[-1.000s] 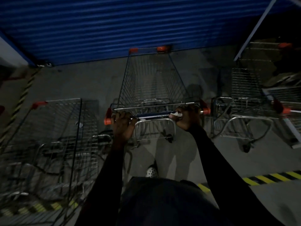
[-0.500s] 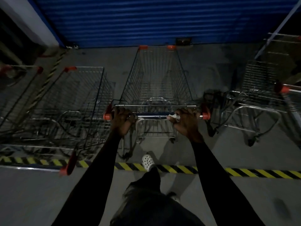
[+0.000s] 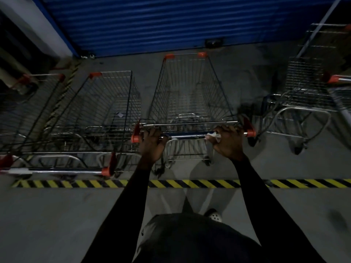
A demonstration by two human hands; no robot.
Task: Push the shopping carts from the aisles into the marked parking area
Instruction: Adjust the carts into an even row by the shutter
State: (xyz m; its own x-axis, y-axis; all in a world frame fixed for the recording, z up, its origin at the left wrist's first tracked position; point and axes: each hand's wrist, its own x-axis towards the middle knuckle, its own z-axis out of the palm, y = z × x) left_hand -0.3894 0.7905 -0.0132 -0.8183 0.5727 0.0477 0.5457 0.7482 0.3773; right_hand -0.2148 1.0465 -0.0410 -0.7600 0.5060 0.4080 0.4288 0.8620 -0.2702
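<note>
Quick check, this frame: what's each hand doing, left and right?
Left hand: closed, fingers curled round the cart handle.
Right hand: closed, gripping the same cart handle.

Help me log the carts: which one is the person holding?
The middle cart, facing the blue shutter: the left hand and right hand both grip its handle bar. The left neighbour and right neighbour stand untouched.

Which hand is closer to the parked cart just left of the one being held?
Left. The left hand grips the end of the handle next to that parked cart; the right hand grips the handle's other end, farther from it.
</note>
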